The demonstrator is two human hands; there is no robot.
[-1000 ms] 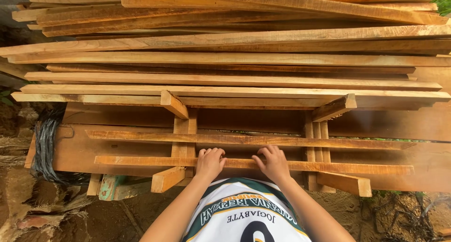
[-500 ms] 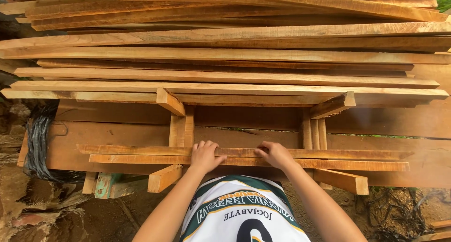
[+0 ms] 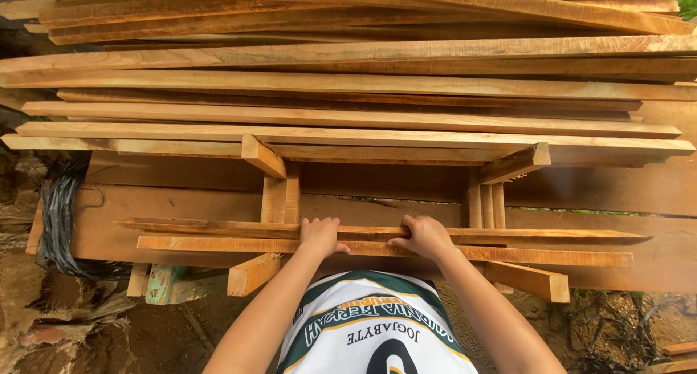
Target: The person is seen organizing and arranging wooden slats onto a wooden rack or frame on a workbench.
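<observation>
Seen from above, a person in a white and green jersey point(image 3: 374, 327) bends over a low wooden work frame point(image 3: 181, 200) stacked with sawn timber. The left hand point(image 3: 320, 235) and the right hand point(image 3: 425, 236) rest side by side on two thin wooden slats that lie lengthwise along the near edge of the frame. The upper slat point(image 3: 218, 227) sits just behind the lower slat point(image 3: 552, 255), the two touching along much of their length. Both hands press down on the slats with the fingers curled over the far edge; whether they clamp fully round the wood cannot be told from this angle. Short cross blocks point(image 3: 263, 156) stick out from under a pile of long planks point(image 3: 348, 116) that fills the upper half of the view. At left a bundle of dark cord point(image 3: 58, 221) hangs off the frame's end, above bare earth point(image 3: 65, 323) strewn with debris.
</observation>
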